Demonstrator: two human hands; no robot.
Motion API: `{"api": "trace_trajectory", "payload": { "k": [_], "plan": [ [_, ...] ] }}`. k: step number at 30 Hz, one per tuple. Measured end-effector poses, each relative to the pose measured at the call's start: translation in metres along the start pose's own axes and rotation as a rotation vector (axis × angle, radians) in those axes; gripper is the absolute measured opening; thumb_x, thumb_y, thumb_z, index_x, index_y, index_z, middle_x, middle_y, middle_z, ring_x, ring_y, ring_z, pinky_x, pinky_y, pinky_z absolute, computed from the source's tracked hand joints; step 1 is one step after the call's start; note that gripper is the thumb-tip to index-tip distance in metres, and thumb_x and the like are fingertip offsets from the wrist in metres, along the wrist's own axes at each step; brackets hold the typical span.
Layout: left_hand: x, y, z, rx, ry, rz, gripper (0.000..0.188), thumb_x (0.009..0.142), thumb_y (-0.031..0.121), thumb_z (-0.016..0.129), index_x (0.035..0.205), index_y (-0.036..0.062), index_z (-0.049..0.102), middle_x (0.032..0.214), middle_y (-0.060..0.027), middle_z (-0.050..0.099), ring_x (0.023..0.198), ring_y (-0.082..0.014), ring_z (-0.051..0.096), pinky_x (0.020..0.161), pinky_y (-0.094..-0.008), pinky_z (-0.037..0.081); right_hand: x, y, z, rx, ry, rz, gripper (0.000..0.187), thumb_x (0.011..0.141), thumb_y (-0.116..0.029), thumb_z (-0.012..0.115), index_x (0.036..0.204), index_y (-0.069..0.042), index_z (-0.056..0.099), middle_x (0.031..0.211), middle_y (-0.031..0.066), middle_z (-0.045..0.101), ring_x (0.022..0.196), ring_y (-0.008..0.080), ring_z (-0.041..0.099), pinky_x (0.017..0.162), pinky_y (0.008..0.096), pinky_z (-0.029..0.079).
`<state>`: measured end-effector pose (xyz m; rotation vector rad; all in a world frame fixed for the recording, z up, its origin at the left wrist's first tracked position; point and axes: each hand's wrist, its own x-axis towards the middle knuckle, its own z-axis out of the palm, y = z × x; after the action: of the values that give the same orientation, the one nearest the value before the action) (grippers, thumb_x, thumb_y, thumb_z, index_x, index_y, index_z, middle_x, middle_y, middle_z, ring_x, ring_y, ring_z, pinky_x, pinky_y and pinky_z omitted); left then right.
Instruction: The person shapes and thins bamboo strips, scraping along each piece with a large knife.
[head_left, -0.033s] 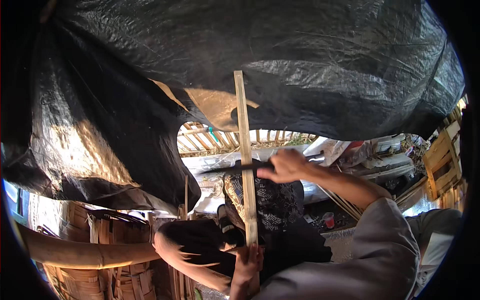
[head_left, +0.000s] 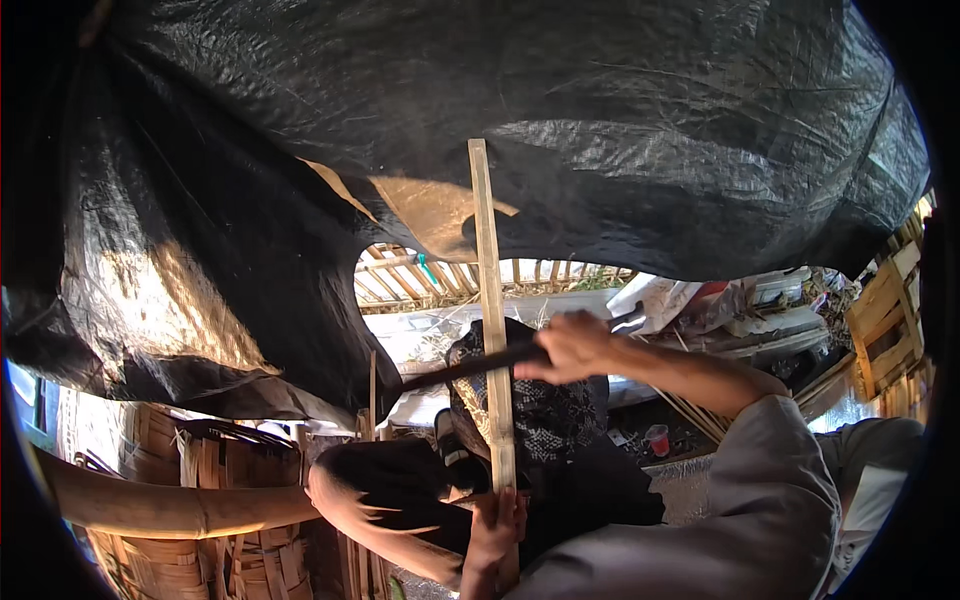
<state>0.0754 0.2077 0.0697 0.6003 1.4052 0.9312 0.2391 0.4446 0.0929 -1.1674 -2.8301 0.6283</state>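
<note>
A long, flat bamboo strip [head_left: 488,270] stands lengthwise in front of me, running from the dark tarp down to my lap. My left hand [head_left: 495,525] is closed round its lower end. In my right hand [head_left: 568,348] is the handle of a long dark-bladed knife [head_left: 450,372]. The blade lies across the front of the strip at about its middle, its tip pointing left and slightly down. Whether the edge bites into the bamboo cannot be made out. Behind the strip, a dark patterned cloth [head_left: 560,420] covers part of my lap.
A large black tarp [head_left: 620,130] hangs across the far side. A thick bamboo pole [head_left: 180,508] extends from the left towards my knee, above woven bamboo baskets [head_left: 240,560]. At right are a pink cup [head_left: 657,440], thin sticks and a wooden crate [head_left: 885,325].
The knife has slid down the strip towards me, and its blade now slants lower at the tip. My right hand has dropped slightly with it. My left hand and the strip look nearly still.
</note>
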Motion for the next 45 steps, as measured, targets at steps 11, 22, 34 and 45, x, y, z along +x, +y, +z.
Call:
{"api": "trace_trajectory", "payload": {
  "k": [11,22,34,45],
  "plan": [
    [-0.005,-0.013,-0.003,0.018,0.035,0.021,0.030,0.093,0.023,0.045,0.071,0.0034,0.049,0.048,0.0014,0.042,0.037,-0.0051,0.041,0.035,-0.0191,0.029,0.028,0.024,0.001,0.012,0.090,0.034,0.070,0.082,-0.066,0.038,0.047,-0.006,0.044,0.039,0.0013,0.037,0.030,0.0147,0.037,0.028,0.0327,0.030],
    [-0.008,-0.122,-0.063,-0.306,-0.172,0.127,0.008,0.089,0.010,0.049,0.097,0.0123,0.050,0.084,-0.0016,0.059,0.060,-0.0125,0.052,0.045,-0.0265,0.038,0.043,0.050,0.002,0.084,0.129,0.091,0.075,0.082,-0.068,0.033,0.047,-0.004,0.047,0.043,0.0067,0.047,0.036,0.0174,0.045,0.031,0.0353,0.034],
    [-0.002,-0.125,-0.088,-0.477,-0.318,-0.004,0.029,0.092,0.036,0.039,0.099,0.0102,0.050,0.075,-0.0007,0.050,0.057,-0.0140,0.046,0.047,-0.0275,0.038,0.034,0.021,0.003,0.247,0.214,0.237,0.076,0.080,-0.069,0.035,0.053,-0.001,0.054,0.049,0.0132,0.054,0.052,0.0255,0.061,0.047,0.0370,0.048],
    [-0.078,-0.114,-0.071,-0.101,0.035,0.409,0.024,0.087,0.027,0.052,0.103,0.0088,0.049,0.081,-0.0046,0.053,0.062,-0.0144,0.051,0.050,-0.0308,0.042,0.044,0.093,0.009,0.603,0.268,0.498,0.093,0.075,-0.079,0.017,0.069,0.003,0.061,0.067,0.0202,0.060,0.074,0.0337,0.060,0.073,0.0464,0.046]
  ]
}}
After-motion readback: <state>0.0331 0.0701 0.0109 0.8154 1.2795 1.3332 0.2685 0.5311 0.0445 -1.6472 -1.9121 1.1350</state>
